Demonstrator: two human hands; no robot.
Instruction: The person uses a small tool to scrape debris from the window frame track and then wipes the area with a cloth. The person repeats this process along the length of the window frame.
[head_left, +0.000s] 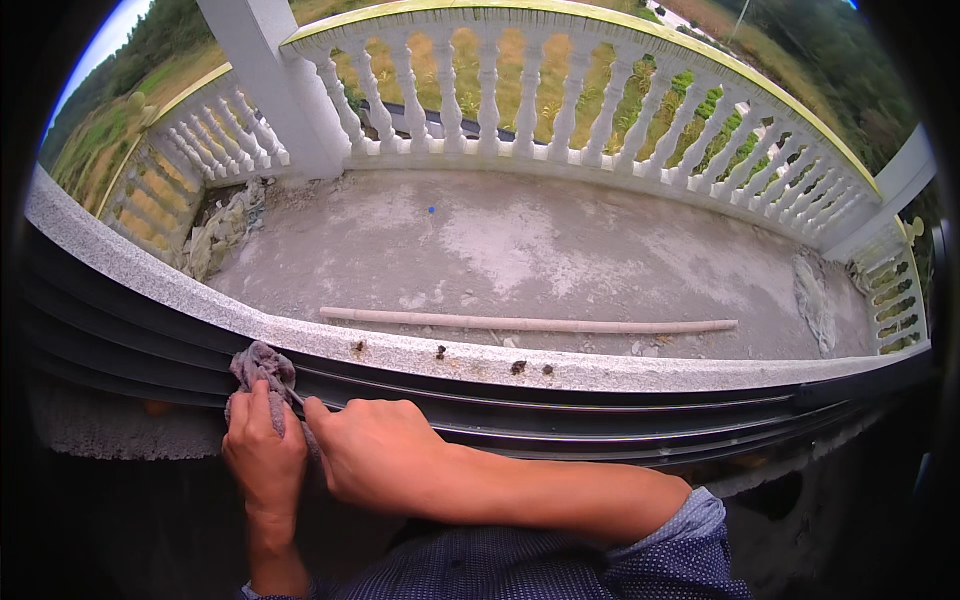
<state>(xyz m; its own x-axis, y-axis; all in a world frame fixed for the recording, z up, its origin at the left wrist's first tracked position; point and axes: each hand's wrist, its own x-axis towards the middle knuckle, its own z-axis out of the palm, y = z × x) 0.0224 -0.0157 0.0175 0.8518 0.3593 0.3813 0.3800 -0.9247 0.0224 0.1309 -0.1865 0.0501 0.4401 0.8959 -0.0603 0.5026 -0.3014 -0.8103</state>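
My left hand (266, 442) grips a damp-looking grey-purple cloth (262, 365), which is bunched on the dark metal sliding-window track (465, 420). Close beside it on the right, my right hand (367, 442) is closed on a thin tool (295, 397), whose tip meets the cloth; what kind of tool it is cannot be told. Part of the cloth hangs down between the two hands. The track's long grooves and bright rails run off to the right, with a speckled stone sill (480, 362) along their outer side.
Several dark clumps of dirt (518, 367) lie on the sill. Beyond it, a bamboo pole (525, 323) lies on the dusty balcony floor (510, 240). Crumpled plastic sheeting (217, 236) is at the left, more (814, 300) at the right. A white balustrade (487, 90) encloses the balcony.
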